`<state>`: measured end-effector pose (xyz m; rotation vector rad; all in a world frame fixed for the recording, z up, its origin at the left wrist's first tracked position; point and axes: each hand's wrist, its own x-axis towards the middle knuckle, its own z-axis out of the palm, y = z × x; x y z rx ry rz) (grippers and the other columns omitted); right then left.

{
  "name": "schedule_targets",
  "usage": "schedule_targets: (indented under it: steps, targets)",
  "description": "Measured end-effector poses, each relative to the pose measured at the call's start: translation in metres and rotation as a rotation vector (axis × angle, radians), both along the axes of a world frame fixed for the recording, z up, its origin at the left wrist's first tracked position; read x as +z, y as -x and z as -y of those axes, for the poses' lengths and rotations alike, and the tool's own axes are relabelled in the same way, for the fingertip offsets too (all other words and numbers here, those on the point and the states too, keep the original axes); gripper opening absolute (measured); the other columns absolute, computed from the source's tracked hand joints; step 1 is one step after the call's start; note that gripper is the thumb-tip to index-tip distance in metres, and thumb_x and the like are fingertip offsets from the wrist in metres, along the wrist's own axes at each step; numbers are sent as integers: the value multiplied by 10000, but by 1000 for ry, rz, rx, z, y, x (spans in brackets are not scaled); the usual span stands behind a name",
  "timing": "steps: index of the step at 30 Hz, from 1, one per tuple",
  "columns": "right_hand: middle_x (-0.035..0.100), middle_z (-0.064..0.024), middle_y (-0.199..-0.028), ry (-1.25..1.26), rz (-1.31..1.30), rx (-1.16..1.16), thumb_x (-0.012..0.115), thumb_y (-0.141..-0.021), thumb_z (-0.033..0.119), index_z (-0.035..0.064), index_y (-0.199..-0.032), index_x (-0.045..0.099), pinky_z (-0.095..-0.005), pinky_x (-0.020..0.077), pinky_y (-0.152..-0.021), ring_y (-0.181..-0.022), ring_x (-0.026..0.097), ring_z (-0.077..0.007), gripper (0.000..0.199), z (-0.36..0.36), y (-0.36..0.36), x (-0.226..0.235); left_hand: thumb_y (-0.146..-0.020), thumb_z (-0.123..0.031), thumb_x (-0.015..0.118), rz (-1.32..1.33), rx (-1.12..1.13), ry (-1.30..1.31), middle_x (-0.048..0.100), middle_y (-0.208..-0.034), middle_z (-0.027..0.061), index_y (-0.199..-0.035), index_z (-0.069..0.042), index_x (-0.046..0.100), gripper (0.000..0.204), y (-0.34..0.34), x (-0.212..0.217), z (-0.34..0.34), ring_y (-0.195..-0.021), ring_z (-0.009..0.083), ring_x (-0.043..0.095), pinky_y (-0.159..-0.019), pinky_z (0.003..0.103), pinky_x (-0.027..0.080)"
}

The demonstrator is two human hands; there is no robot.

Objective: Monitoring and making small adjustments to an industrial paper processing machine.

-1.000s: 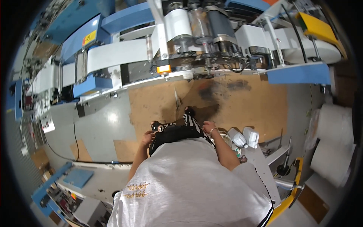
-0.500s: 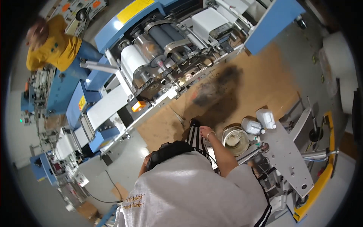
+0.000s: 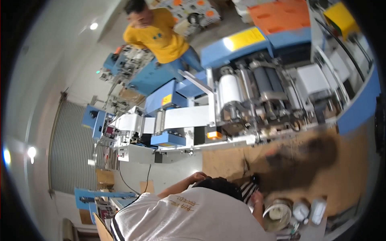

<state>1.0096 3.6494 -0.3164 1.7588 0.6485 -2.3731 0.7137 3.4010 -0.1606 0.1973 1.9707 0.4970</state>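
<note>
My white shirt (image 3: 181, 217) fills the lower middle of the head view. Both forearms are bent up in front of my chest. My left hand (image 3: 199, 175) curls over the upper left edge of a dark bundle (image 3: 219, 185) held close to me. A black-and-white striped part (image 3: 247, 190) shows at the bundle's right side. My right hand (image 3: 257, 199) lies just beside those stripes, above an open metal can (image 3: 277, 215). Its fingers are too small and blurred to read.
Two white bottles (image 3: 309, 209) stand next to the can. A long blue and white machine with rollers (image 3: 249, 92) runs across in front. A brown floor sheet with a dark stain (image 3: 305, 156) lies before it. A person in a yellow shirt (image 3: 161, 36) stands beyond the machine.
The view has swung left and upward: the machine slid right, and the person in yellow and the grey shutter wall came into sight. My hands stay at my chest on the bundle.
</note>
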Motion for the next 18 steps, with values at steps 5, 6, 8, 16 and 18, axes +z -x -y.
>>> schedule_targets:
  steps: [5, 6, 8, 16, 18]
  targets:
    - [463, -12, -581, -121, -332, -98, 493, -726, 151, 108, -727, 482, -247, 380, -404, -485, 457, -121, 44, -7, 19, -29, -686, -210, 579, -57, -116, 49, 594, -814, 58, -870, -39, 600, 252, 17, 24, -14, -724, 132, 550, -656, 249, 449]
    - [487, -15, -593, -69, -178, -143, 521, -707, 121, 115, -871, 522, -246, 382, -396, -485, 472, -124, 164, -7, 28, -29, -694, -189, 569, 46, 113, 75, 592, -825, 58, -882, -37, 596, 243, 19, 29, -18, -747, 135, 546, -677, 258, 447]
    - [516, -44, -602, -78, -68, 51, 510, -713, 106, 89, -1013, 502, -249, 364, -360, -446, 468, -130, 300, -14, 41, -31, -718, -165, 536, 118, 81, -20, 583, -866, 69, -941, -30, 568, 262, 34, 4, 12, -795, 153, 537, -717, 268, 435]
    - [513, -42, -613, -48, 18, 11, 515, -713, 94, 63, -946, 531, -228, 390, -396, -483, 479, -123, 235, -15, 39, -7, -713, -155, 526, -28, -74, 89, 579, -891, 76, -967, -27, 554, 286, 21, 7, 9, -830, 148, 527, -754, 264, 413]
    - [508, -41, -619, -29, 14, 54, 503, -719, 86, 67, -963, 517, -221, 379, -388, -485, 474, -121, 245, -20, 41, -3, -707, -141, 523, 91, 115, -38, 581, -878, 78, -952, -22, 559, 274, 15, -1, 21, -824, 147, 529, -749, 261, 415]
